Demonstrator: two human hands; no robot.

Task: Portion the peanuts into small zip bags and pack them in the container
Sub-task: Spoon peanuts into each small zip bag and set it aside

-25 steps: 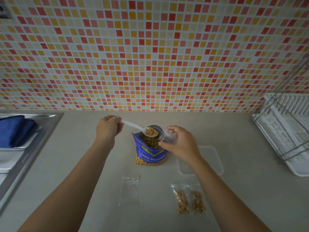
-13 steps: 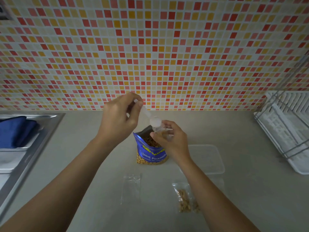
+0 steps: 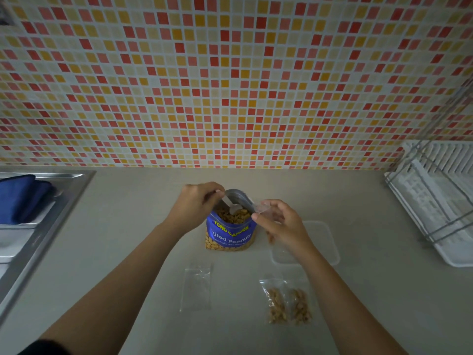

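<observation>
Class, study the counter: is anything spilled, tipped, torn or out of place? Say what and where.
Nothing stands out. The peanut bag stands upright, with no loose peanuts visible on the counter. The two filled zip bags and the empty zip bag lie flat in front, and the container sits level beside the bag.

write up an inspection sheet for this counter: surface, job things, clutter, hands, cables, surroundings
surface: grey counter, plain.
job's things: peanut bag upright and open; clear container on its right; two filled zip bags and one empty zip bag lie flat nearer the person.
clutter: nothing seen
hands: left hand grips a white spoon, bowl in the peanut bag's mouth; right hand pinches a small zip bag beside that mouth.
cables: nothing seen
surroundings: sink with blue cloth on the left, dish rack on the right, tiled wall behind.
</observation>
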